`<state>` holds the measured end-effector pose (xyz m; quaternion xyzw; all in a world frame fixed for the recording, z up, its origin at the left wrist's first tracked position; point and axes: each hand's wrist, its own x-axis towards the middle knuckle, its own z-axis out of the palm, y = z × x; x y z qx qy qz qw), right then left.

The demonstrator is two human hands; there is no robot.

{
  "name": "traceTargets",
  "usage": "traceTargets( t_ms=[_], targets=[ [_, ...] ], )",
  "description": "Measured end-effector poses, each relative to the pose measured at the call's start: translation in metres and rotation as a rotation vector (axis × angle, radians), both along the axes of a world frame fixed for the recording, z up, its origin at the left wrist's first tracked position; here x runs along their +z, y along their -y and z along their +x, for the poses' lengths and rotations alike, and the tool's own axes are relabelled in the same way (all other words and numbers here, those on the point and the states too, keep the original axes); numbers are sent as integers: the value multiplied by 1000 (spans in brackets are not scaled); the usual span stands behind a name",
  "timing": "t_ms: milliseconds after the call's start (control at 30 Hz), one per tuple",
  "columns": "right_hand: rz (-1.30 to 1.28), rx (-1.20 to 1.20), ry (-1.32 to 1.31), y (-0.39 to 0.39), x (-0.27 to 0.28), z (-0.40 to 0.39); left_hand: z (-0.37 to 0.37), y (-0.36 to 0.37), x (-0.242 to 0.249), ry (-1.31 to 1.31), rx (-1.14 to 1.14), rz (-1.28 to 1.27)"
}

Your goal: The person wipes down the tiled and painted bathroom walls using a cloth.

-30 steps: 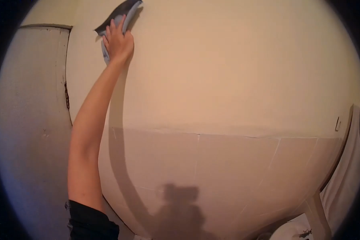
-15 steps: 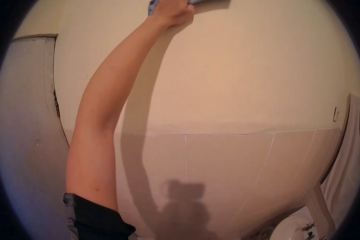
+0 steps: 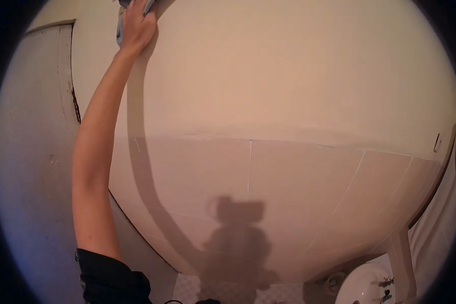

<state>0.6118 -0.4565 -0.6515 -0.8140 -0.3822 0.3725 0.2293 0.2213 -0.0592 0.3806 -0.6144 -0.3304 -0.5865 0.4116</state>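
Observation:
My left arm reaches up along the left side of the head view, in a dark short sleeve. At the top, my left hand (image 3: 138,28) is closed around a bluish-grey cloth (image 3: 120,29) and presses it against the upper, cream-painted wall (image 3: 289,71). Part of the cloth is cut off by the top edge. My right hand does not show.
A grey door (image 3: 35,131) stands at the left. Pinkish tiles (image 3: 299,187) cover the lower wall, with my shadow on them. At the lower right are a white sink (image 3: 357,286) with taps and a pale curtain (image 3: 433,228). Tiled floor (image 3: 187,289) shows below.
My left hand has moved left across the wall with the cloth, toward the door. The view has shifted, so more of the sink and some floor now show.

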Motion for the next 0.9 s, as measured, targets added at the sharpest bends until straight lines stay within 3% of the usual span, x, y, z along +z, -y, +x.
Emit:
traceTargets(
  t_ms=[100,167,233,267,300,367,433,500,567,700,767,833,900],
  targets=[
    [54,-29,-4,5,11,-5,48,8,-20,109,-165,11],
    [53,-62,-40,9,0,-6,63,33,-46,-324,-989,-232],
    [54,99,419,11,-48,-2,98,28,-76,-434,-788,-92],
    [35,99,415,22,-42,-6,115,34,-96,-445,-480,-61],
    [93,-20,236,24,-31,-12,126,40,-116,-456,-171,-31],
    [180,-145,13,38,-21,-20,134,31,-166,-598,-149,44],
    [147,-228,-73,41,-25,-33,141,42,-232,-643,-234,-91],
    [132,-297,-282,42,44,-50,143,53,-311,-668,-235,-317],
    [203,-267,-310,42,20,-57,143,66,-404,-747,-145,-576],
    [186,-208,-715,15,104,-67,146,144,-588,-543,-478,-954],
    [199,-209,-961,-2,136,-72,149,179,-728,31,-968,-1514],
    [179,-214,-1110,-22,220,-83,149,233,-783,223,-676,-2092],
    [159,-230,-1354,-33,234,-86,149,273,-789,115,-659,-2185]
  ],
)
